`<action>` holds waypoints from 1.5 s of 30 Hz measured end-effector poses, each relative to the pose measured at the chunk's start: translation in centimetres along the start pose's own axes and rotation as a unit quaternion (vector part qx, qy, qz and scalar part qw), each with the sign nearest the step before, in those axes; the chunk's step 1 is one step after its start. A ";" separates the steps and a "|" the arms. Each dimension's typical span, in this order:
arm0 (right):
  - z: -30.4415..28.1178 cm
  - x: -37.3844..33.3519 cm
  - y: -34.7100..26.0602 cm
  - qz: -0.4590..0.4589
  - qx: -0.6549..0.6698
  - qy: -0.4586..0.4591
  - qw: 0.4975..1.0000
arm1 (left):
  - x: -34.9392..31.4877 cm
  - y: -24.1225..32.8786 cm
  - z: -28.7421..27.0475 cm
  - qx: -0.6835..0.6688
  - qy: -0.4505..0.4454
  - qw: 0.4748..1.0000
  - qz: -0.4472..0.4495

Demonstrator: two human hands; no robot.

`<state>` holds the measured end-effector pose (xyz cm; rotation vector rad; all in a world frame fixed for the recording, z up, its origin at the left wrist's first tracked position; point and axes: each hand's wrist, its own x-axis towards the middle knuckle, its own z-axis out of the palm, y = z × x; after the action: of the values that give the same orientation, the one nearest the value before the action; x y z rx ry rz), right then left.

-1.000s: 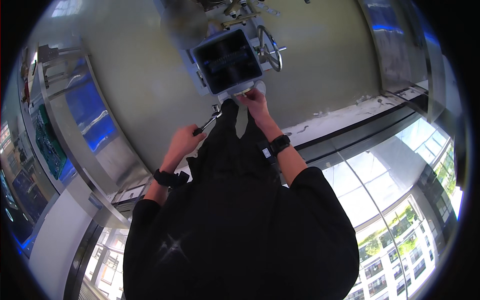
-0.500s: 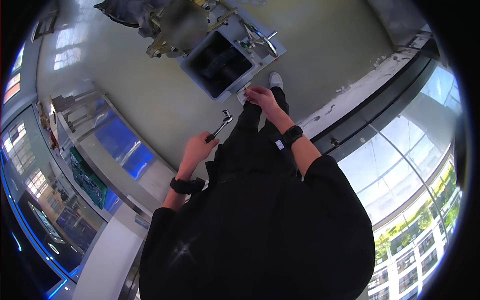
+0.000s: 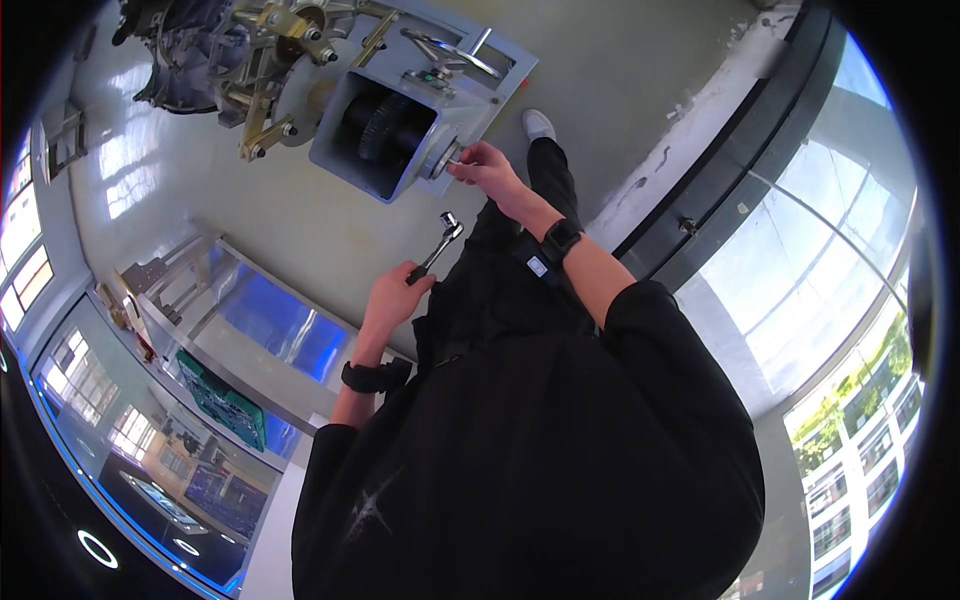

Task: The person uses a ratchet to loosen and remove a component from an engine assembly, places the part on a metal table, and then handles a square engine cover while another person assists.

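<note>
Closer now: right hand pinches a fitting on the grey gearbox; left hand grips ratchet, not yet applied.

Left hand holds a ratchet wrench; right hand touches a grey gearbox.

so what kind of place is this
Probably a workshop or training hall for machinery. A grey gearbox with an open gear and a handwheel stands on a shiny floor. The left hand holds a ratchet, and large windows run along one side.
</note>
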<state>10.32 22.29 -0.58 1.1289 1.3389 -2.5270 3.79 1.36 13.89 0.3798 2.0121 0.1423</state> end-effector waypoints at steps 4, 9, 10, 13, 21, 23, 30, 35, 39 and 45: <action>-1.0 0.3 -0.5 0.106 0.136 -0.051 0.984 | 0.3 0.2 0.1 0.004 -0.009 1.000 0.010; -1.0 0.2 0.4 0.093 0.134 -0.065 0.985 | 0.6 1.2 -0.1 0.029 -0.002 0.999 0.019; -0.7 0.1 0.3 0.059 0.108 -0.051 0.991 | 0.6 1.2 -0.1 0.032 -0.003 0.999 0.017; -0.7 0.0 -0.9 0.080 0.113 -0.059 0.989 | 0.8 1.3 -0.3 0.018 0.011 1.000 0.020; -0.7 0.5 0.3 0.018 0.067 -0.053 0.996 | 1.1 2.4 -0.8 0.036 0.004 0.999 0.008; -0.5 0.3 -0.3 0.032 0.059 -0.043 0.997 | 1.1 2.3 -0.7 0.029 0.005 1.000 0.004; -0.2 0.8 1.3 -0.062 0.017 -0.012 0.998 | 1.5 3.1 -0.8 0.047 0.000 0.999 0.019; 0.2 -0.2 -0.4 0.066 0.123 -0.036 0.990 | 1.6 3.2 -1.1 0.040 -0.004 0.999 0.011; -0.5 -0.1 -0.9 0.161 0.212 -0.094 0.959 | 1.3 3.3 -1.2 0.023 -0.001 1.000 0.002; 0.3 0.3 1.0 0.059 0.179 -0.057 0.980 | 1.0 2.7 -1.0 0.012 0.011 1.000 0.003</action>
<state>10.28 21.52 -1.40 1.0566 0.7849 -2.7623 3.04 4.28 14.16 0.4014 2.0358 0.1272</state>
